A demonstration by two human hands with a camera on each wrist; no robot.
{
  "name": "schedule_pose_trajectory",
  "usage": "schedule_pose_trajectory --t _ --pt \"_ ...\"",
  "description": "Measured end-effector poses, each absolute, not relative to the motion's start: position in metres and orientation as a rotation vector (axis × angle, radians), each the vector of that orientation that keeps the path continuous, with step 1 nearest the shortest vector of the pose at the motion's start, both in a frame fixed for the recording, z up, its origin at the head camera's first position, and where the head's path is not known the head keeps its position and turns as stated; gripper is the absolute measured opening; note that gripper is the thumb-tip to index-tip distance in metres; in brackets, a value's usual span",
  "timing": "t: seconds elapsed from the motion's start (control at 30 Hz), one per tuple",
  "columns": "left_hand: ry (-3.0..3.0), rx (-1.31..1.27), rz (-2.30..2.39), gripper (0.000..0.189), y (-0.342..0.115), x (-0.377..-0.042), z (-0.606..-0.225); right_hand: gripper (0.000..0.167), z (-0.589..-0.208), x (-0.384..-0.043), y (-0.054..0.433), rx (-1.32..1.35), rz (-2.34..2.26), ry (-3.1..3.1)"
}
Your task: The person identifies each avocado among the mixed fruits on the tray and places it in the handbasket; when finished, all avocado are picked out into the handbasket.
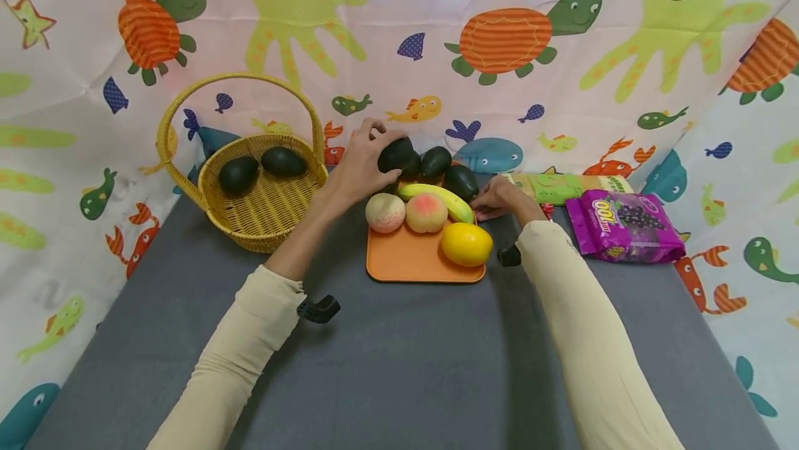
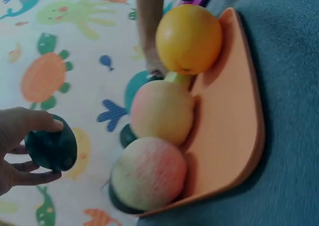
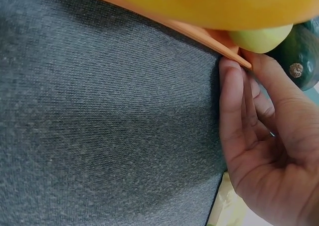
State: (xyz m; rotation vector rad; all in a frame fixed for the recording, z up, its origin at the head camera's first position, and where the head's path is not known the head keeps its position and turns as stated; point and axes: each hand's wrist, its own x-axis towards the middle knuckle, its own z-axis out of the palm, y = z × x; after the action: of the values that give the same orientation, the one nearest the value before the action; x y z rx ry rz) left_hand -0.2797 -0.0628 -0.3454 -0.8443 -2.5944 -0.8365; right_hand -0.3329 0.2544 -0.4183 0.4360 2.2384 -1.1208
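Observation:
My left hand (image 1: 354, 162) grips a dark green avocado (image 1: 395, 156) between thumb and fingers, above the back left of the orange tray (image 1: 424, 266). The left wrist view shows this avocado (image 2: 52, 147) held clear of the tray. My right hand (image 1: 501, 199) pinches the tray's right edge near the back; in the right wrist view thumb and fingers close on its rim (image 3: 227, 54). On the tray lie two peaches (image 1: 426, 213), a banana (image 1: 442, 199) and a yellow-orange fruit (image 1: 467, 245). More avocados (image 1: 460, 181) sit behind them, partly hidden.
A yellow wicker basket (image 1: 268, 228) with a tall handle stands at the left, two avocados (image 1: 238, 175) inside. To the right lie a purple grape-print package (image 1: 630, 227) and a green package (image 1: 568, 186). A cartoon-print curtain (image 1: 387, 27) rises behind the grey table (image 1: 399, 360).

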Motion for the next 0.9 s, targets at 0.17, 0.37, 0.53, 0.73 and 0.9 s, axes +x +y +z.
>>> schedule_pose_trajectory --t 0.17,0.37,0.53,0.73,0.9 --pt "-2.649 -0.722 -0.826 0.060 -0.097 -0.271 -0.340 0.024 -0.419 -0.333 0.253 0.414 -1.115 2.237" --pt "-2.776 -0.556 -0.736 0.069 -0.139 -0.263 -0.336 0.024 -0.421 -0.332 0.254 0.403 -1.108 2.247" --pt "-2.873 -0.429 -0.666 0.067 -0.183 -0.259 -0.334 0.017 -0.422 -0.334 0.257 0.405 -1.126 2.239" --pt "-2.991 -0.312 -0.589 0.067 -0.232 -0.255 -0.342 0.014 -0.424 -0.335 0.258 0.405 -1.133 2.234" --pt "-3.084 -0.267 -0.505 0.069 -0.254 -0.250 -0.356 0.021 -0.423 -0.335 0.257 0.395 -1.103 2.255"
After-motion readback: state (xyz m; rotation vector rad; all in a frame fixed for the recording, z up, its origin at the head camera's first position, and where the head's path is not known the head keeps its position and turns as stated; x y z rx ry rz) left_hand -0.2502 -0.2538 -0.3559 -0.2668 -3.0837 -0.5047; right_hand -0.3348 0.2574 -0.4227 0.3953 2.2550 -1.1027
